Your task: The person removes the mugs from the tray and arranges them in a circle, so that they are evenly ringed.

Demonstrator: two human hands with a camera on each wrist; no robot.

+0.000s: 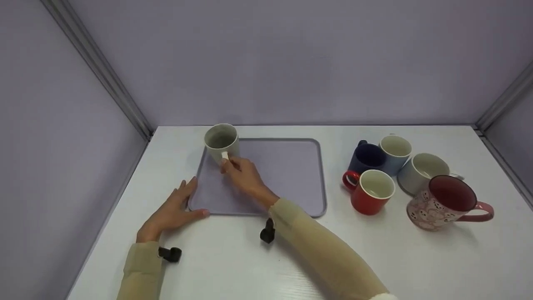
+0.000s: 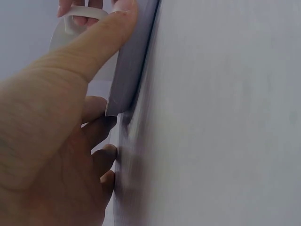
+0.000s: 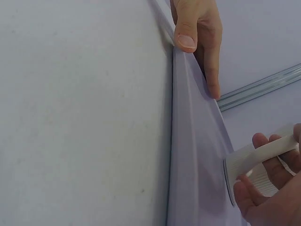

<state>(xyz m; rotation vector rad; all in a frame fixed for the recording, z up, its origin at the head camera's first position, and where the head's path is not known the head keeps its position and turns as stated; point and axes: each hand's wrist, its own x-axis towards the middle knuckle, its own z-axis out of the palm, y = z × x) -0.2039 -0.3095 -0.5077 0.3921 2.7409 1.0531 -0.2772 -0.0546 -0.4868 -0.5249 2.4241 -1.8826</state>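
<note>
My right hand (image 1: 245, 177) grips the handle of a white mug (image 1: 222, 143), with fingers through and around the handle in the right wrist view. That mug stands upright at the far left corner of a grey-lavender tray (image 1: 283, 175). At the tray's near left corner is my left hand (image 1: 173, 212), spread wide. Its thumb (image 3: 187, 42) touches the front rim while the other fingers reach along the left edge. Both hands and the white mug's handle (image 2: 87, 12) also appear in the left wrist view.
On the right stand several mugs: a red one (image 1: 370, 196), a dark blue one (image 1: 366, 158), a light blue one (image 1: 394, 152), a pale grey one (image 1: 424, 171) and a large patterned pink one (image 1: 441, 204). Panel walls (image 1: 291, 62) enclose the white table (image 1: 233, 258).
</note>
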